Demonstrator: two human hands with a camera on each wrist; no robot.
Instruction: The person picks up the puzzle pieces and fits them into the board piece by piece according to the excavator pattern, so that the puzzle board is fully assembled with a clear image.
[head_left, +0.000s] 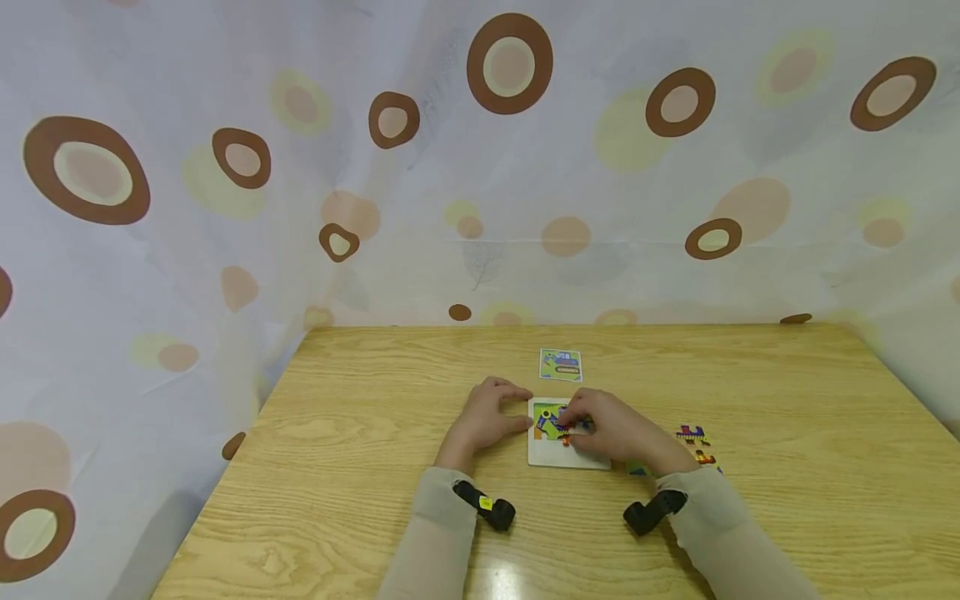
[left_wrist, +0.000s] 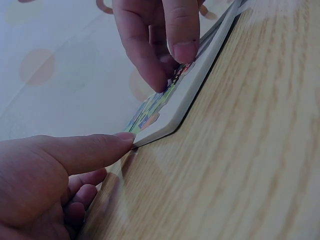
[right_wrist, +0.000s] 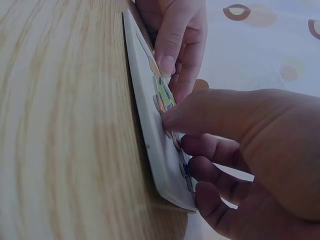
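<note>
A jigsaw board with a pale frame [head_left: 551,454] lies flat on the table, its picture partly filled with green, blue and orange pieces. My left hand [head_left: 486,417] is at the board's left side, with the thumb [left_wrist: 112,147] straight against the near corner and the index finger reaching the upper corner. Over the middle of the board, my right hand [head_left: 611,425] pinches a small jigsaw piece [head_left: 566,441] between thumb and fingers, low against the picture. That hand covers the right part of the picture.
A printed picture card [head_left: 561,375] showing an excavator lies behind the board. Several loose jigsaw pieces [head_left: 692,434] are on the wooden table [head_left: 360,417] to the right, some partly hidden by the right wrist. A patterned curtain [head_left: 427,192] hangs behind the table.
</note>
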